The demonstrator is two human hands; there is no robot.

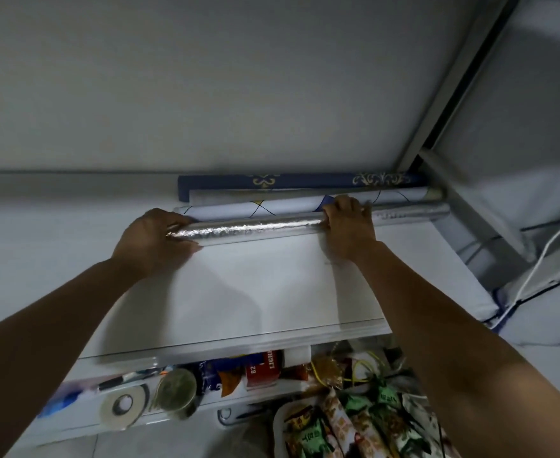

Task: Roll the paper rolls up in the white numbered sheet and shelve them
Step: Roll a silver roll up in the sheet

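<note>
A shiny silver foil roll (259,228) lies crosswise on the far edge of a white sheet (239,292) spread over the top shelf. My left hand (155,241) grips the roll's left end, thumb beneath it. My right hand (348,226) curls over the roll farther right. Behind it lie a white roll with dark line patterns (255,206) and a dark blue roll with gold ornament (272,182) against the wall. No numbers show on the sheet.
A grey metal frame post (463,94) rises at the right, with a white cable (543,259) hanging beside it. Under the shelf sit a tape roll (123,406), a tin can (176,393), a red box (262,368) and snack packets (354,424).
</note>
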